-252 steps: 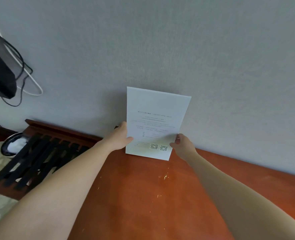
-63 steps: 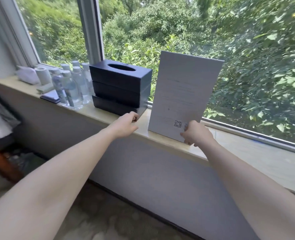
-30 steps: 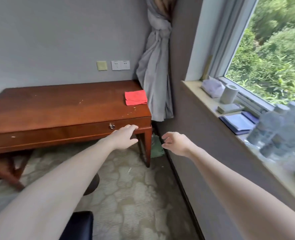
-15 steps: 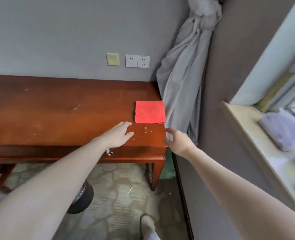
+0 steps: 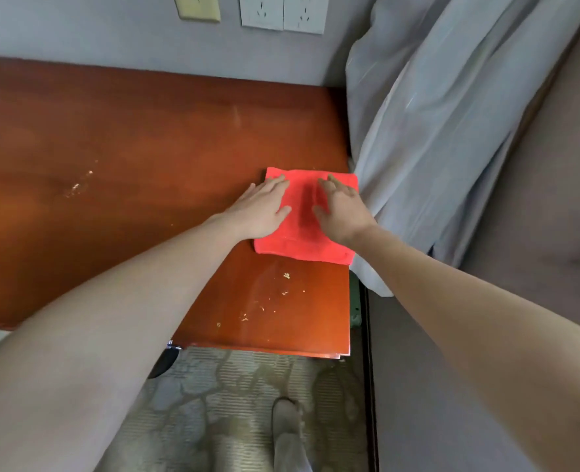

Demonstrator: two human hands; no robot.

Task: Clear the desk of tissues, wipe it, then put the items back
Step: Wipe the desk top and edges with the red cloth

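Hands [image 5: 264,209] now flat on cloth [image 5: 303,245] (folded)

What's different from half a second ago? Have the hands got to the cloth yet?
Yes. Both hands moved forward onto the red cloth: the left hand lies flat on its left part, the right hand on its right part. Neither has gripped it. The cloth stayed folded at the right end of the desk; crumbs remain.
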